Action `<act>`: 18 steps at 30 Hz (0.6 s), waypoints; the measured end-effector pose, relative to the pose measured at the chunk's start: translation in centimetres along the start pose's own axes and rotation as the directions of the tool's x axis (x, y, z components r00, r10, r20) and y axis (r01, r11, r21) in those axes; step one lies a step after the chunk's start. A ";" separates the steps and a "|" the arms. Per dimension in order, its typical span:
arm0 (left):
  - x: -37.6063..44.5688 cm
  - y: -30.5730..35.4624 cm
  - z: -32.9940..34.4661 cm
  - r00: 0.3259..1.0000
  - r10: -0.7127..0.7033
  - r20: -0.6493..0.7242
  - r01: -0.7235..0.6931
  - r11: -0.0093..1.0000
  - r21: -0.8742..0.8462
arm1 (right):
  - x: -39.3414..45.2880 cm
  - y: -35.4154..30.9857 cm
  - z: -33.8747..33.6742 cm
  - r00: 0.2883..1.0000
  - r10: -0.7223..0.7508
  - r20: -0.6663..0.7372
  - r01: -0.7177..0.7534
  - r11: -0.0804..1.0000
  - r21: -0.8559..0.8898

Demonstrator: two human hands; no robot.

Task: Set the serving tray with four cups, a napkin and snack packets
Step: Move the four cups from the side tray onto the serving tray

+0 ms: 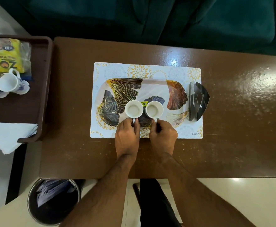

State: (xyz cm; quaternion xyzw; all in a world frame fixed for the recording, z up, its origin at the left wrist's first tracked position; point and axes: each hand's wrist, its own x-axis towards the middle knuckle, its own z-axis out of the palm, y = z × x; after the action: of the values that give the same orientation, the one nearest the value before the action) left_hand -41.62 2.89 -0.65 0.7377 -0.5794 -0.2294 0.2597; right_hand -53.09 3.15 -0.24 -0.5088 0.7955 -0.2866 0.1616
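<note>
A leaf-patterned serving tray (155, 89) lies on a white and gold placemat (114, 69) in the middle of the brown table. Two white cups stand side by side near the tray's front edge. My left hand (127, 136) pinches the handle of the left cup (133, 109). My right hand (163, 135) pinches the handle of the right cup (154, 109). Two more white cups (7, 83) lie on their sides in a brown bin (42, 79) at the left, beside a yellow snack packet (3, 54) and a white napkin (8, 135).
A shiny metal napkin holder (197, 102) stands at the tray's right end. The bin sits on a side surface left of the table. A dark waste bin (53, 202) is on the floor below the table's front-left corner. A green sofa (150, 17) runs behind the table.
</note>
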 end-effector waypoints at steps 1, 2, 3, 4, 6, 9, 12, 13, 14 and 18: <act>0.0 0.0 0.0 1.000 0.006 0.002 -0.006 1.000 0.002 | 0.0 0.0 0.0 1.000 -0.003 0.002 0.003 1.000 0.002; 0.0 0.0 0.0 1.000 0.013 0.003 -0.013 1.000 0.005 | -0.1 0.1 0.1 1.000 -0.005 0.005 0.005 1.000 0.004; 0.0 0.0 0.0 1.000 0.020 0.005 -0.020 1.000 0.008 | -0.1 0.1 0.1 1.000 -0.004 0.005 0.004 1.000 0.009; 0.0 -0.1 0.0 1.000 0.023 0.003 -0.023 1.000 0.010 | -0.1 0.1 0.1 1.000 -0.002 0.003 0.002 1.000 0.015; -0.1 -0.2 -0.1 1.000 0.016 0.006 -0.016 1.000 0.005 | -0.2 0.0 0.1 1.000 -0.001 0.002 0.001 1.000 0.021; -0.1 -0.2 -0.3 1.000 0.006 0.015 -0.006 1.000 -0.001 | -0.3 -0.3 0.1 1.000 -0.002 0.003 0.002 1.000 0.017; 0.0 -0.2 -0.4 1.000 -0.003 0.026 0.003 1.000 -0.004 | -0.2 -0.5 0.1 1.000 -0.003 -0.002 0.003 1.000 0.001; 0.0 -0.2 -0.5 1.000 -0.011 0.029 0.011 1.000 -0.003 | -0.2 -0.5 0.1 1.000 -0.003 -0.001 0.003 1.000 -0.003; 0.0 -0.2 -0.5 0.999 -0.021 0.031 0.021 1.000 -0.002 | -0.3 -0.6 0.1 1.000 0.000 0.003 0.000 1.000 -0.007; -0.3 -0.2 -0.6 0.998 -0.049 0.032 0.049 0.999 0.014 | -0.4 -0.5 0.0 1.000 0.018 0.022 -0.018 1.000 -0.015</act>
State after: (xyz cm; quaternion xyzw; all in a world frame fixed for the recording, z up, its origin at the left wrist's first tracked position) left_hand -41.16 3.24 -0.29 0.7497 -0.5667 -0.2436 0.2397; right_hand -52.54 3.32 0.04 -0.5059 0.8004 -0.2736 0.1693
